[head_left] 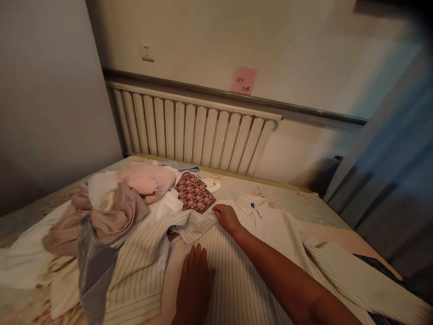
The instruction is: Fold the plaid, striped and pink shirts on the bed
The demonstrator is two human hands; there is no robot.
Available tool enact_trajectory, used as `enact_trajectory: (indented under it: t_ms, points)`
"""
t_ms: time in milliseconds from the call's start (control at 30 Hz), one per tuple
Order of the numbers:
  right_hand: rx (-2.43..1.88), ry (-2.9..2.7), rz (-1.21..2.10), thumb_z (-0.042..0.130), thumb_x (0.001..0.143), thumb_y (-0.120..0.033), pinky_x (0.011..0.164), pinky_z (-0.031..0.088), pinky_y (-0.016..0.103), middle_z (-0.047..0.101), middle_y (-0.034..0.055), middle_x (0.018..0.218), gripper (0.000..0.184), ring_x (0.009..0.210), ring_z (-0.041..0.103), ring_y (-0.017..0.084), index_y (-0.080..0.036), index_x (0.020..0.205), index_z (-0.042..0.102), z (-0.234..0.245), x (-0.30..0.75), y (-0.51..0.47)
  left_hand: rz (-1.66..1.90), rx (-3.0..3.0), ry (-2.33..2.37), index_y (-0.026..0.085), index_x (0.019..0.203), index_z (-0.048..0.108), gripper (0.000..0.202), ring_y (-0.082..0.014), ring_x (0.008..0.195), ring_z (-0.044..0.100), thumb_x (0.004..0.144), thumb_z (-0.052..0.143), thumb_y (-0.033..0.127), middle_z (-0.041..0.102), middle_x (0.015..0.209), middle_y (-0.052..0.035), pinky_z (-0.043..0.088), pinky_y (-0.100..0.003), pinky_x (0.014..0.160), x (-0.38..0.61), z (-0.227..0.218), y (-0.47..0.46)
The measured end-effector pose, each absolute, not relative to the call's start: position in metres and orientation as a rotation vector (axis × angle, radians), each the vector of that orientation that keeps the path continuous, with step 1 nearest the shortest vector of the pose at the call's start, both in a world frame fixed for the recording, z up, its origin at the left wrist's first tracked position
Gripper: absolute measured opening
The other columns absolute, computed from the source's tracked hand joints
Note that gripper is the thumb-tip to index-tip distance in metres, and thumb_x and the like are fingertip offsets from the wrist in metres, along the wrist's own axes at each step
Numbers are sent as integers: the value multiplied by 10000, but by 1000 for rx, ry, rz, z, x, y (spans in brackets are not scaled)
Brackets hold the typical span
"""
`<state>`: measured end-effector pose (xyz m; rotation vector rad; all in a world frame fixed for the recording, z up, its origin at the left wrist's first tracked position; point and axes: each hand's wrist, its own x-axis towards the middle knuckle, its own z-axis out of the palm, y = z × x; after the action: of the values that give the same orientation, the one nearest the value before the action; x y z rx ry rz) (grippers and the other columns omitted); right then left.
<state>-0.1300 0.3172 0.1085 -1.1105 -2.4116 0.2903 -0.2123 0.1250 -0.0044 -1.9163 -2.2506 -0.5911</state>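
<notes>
Flat on the striped shirt (233,289) lies the left hand (194,282) — the right hand (227,218), forearm stretched across it, rests curled beside its collar.

The one camera sat on the person's head and looked forward and down across a bed (297,198) toward the far wall. It was close above the work. A striped shirt (237,271) filled the lower middle of the frame, the left hand (194,280) showed at the bottom edge, and the right hand (227,217) lay at centre, its arm running from the lower right corner. A pile of clothes (115,212) sat at left centre. Farther off, a radiator (192,131) crossed the middle, slanting down to the right, so the view met that wall at an angle. A curtain (389,171) closed the right edge.
</notes>
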Motion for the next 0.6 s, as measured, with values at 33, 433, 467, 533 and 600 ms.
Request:
enact_trajectory:
  t_ms: [33,433,467,533,600]
  points:
    - [-1099,-2444,300,497,863,-161,856,421,238,731,46,1023,256,959,644,161,-214,978,719,104,-140,322,-599,-1911,-2250,131,1327,520,502,-295,1373,374,857,418,274,455,1457,-137,367,-483,1093,-212,-5,126]
    - [-1111,-2291,509,571,762,-226,733,381,238,711,26,793,97,801,617,169,-229,785,665,77,-154,339,-682,-1860,-2247,122,1350,481,510,-290,1378,365,858,428,246,445,1460,-156,365,-491,1097,-210,-12,129]
    - [-1128,-2217,538,554,763,-227,720,383,234,699,20,771,103,775,607,161,-224,791,653,78,-152,343,-678,-1861,-2253,115,1350,480,509,-290,1379,363,860,427,246,442,1460,-161,361,-488,1100,-210,-12,128]
    - [-1164,-2039,602,496,763,-226,683,391,228,671,7,736,145,721,584,148,-214,825,627,78,-151,351,-665,-1873,-2268,106,1349,483,513,-297,1385,351,862,430,257,427,1469,-169,349,-486,1109,-210,-10,127]
    - [-1189,-1856,683,453,740,-235,629,403,221,634,-10,688,173,662,557,137,-200,833,595,75,-150,360,-656,-1874,-2293,104,1347,491,513,-305,1385,349,864,431,267,416,1476,-171,342,-490,1111,-211,-9,127]
